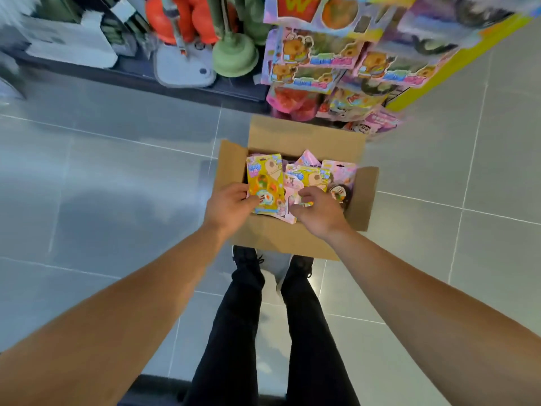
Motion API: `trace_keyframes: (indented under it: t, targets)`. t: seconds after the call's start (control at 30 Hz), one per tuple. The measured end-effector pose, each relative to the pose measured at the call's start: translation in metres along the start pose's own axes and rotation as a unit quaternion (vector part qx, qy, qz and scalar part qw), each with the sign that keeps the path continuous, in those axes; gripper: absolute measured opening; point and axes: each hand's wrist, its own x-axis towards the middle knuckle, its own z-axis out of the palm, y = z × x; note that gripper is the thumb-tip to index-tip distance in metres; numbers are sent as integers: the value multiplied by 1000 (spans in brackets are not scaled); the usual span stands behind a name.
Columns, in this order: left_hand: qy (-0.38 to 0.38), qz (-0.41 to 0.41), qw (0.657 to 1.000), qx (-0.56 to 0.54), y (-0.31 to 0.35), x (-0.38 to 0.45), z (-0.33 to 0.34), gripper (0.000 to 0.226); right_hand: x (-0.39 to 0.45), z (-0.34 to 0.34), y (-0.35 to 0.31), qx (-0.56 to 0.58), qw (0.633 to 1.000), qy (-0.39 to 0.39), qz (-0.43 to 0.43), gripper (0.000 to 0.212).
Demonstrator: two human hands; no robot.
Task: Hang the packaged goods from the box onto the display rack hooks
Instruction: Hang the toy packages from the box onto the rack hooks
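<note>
An open cardboard box [295, 238] stands on the tiled floor in front of my feet, holding several colourful flat packets. My left hand [229, 205] grips a yellow packet [265, 183] by its lower left edge, standing upright in the box. My right hand [317, 210] reaches into the box and pinches the lower edge of a pink and yellow packet [304, 177]. More pink packets [341, 174] lie to the right inside the box. The display rack [366, 60] rises beyond the box, hung with similar packets.
A dark low shelf [140, 74] at the upper left carries orange and green plungers [234, 57] and grey items. A yellow panel [456, 63] edges the rack on the right. My legs in black trousers [281, 332] stand just behind the box.
</note>
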Motion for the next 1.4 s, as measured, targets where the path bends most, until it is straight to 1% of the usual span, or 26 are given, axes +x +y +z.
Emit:
trace_keyframes:
  t: [0.07, 0.2, 0.3, 0.33, 0.4, 0.43, 0.47, 0.57, 0.6, 0.7, 0.77, 0.87, 1.03, 1.13, 1.2, 1.27, 1.33, 1.4]
  targets:
    - [4, -18, 1000, -12, -21, 26, 11, 34, 27, 19, 15, -19, 1000, -13, 2, 44]
    - [-4, -41, 998, -40, -61, 83, 34, 41, 82, 50, 45, -44, 998, -30, 21, 48]
    - [-8, -60, 998, -34, -93, 128, 54, 44, 123, 74, 70, -45, 998, -29, 44, 49]
    - [-7, -63, 997, -35, -99, 136, 59, 40, 131, 78, 75, -43, 998, -27, 48, 49]
    - [-12, -65, 996, -55, -116, 164, 72, 19, 159, 93, 86, -33, 998, -23, 53, 52]
    - [-18, -65, 995, -69, -123, 176, 79, 13, 170, 98, 89, -28, 998, -19, 54, 55]
    - [-30, -66, 994, -83, -128, 187, 85, 17, 180, 103, 92, -23, 998, -14, 52, 57]
    - [-58, -86, 988, -118, -145, 224, 104, 64, 210, 117, 99, -16, 999, 24, 21, 56]
    - [-62, -91, 987, -120, -148, 234, 109, 72, 216, 122, 99, -13, 999, 39, 7, 54]
    - [-69, -108, 985, -113, -158, 264, 125, 81, 236, 137, 108, -29, 996, 79, -29, 53]
    - [-75, -104, 982, -138, -162, 276, 133, 77, 244, 144, 114, -45, 994, 92, -34, 53]
    - [-61, -98, 976, -185, -165, 281, 138, 60, 249, 150, 118, -52, 993, 96, -33, 56]
    - [-98, -99, 957, -253, -168, 275, 131, 38, 243, 149, 114, -8, 996, 93, -6, 59]
    - [-100, -95, 952, -273, -160, 270, 123, 17, 241, 147, 111, 23, 993, 120, 6, 56]
    - [-109, -79, 953, -271, -156, 267, 122, 15, 243, 144, 108, 24, 987, 156, 3, 47]
    - [-114, -74, 949, -285, -155, 259, 122, 13, 239, 139, 107, 14, 985, 171, -3, 45]
    - [-108, -87, 943, -303, -155, 254, 123, 17, 234, 133, 107, -8, 986, 167, -8, 50]
    - [-117, -88, 947, -285, -152, 247, 122, 14, 229, 127, 110, 2, 989, 147, -6, 49]
